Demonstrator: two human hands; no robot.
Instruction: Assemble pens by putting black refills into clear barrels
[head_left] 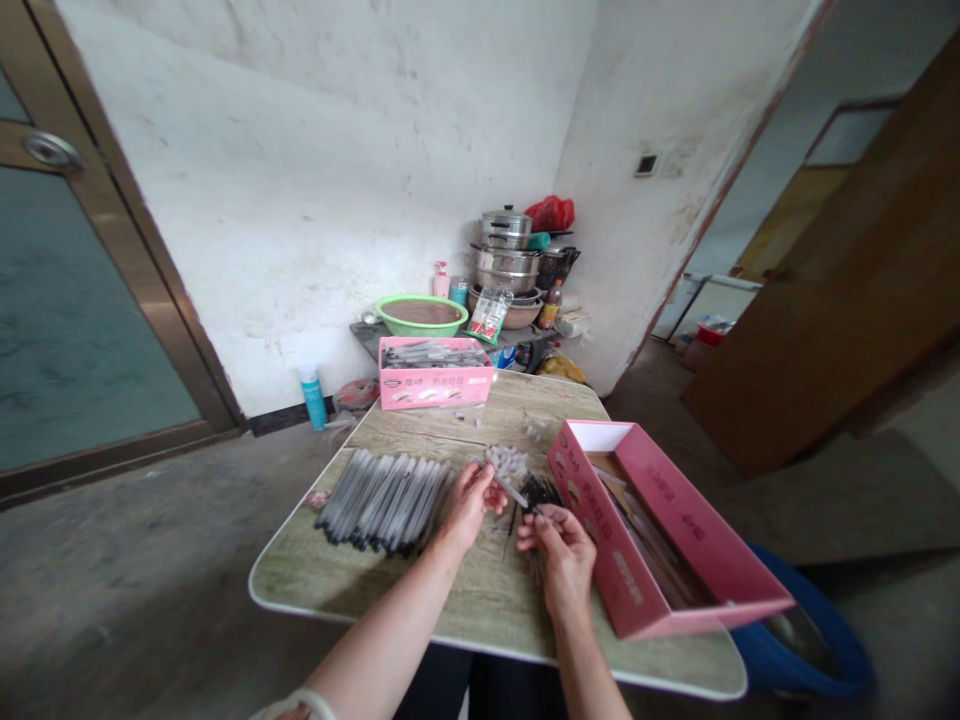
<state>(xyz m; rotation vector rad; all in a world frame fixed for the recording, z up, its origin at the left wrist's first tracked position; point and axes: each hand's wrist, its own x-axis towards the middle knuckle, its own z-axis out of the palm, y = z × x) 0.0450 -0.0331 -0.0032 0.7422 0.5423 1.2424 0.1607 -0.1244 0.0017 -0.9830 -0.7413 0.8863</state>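
Over the middle of the table, a translucent pen [511,490] slants between my two hands. My left hand [471,508] pinches its upper end, fingers closed. At the lower, dark end, the fingers of my right hand [561,552] are closed on it; the exact piece there is too small to make out. Left of my hands lies a row of clear pens [386,500] with black ends toward me. Just beyond my fingers is a heap of small whitish plastic pieces [508,460]. A cluster of thin black parts [538,488] lies beside my right hand.
A pink box [630,575] with long thin items stands at the table's right edge. Another pink box [435,388], full of pens, is at the back of the table [315,580]. Behind are a green basin [421,326] and stacked pots [508,265]. A blue tub [832,650] sits low right.
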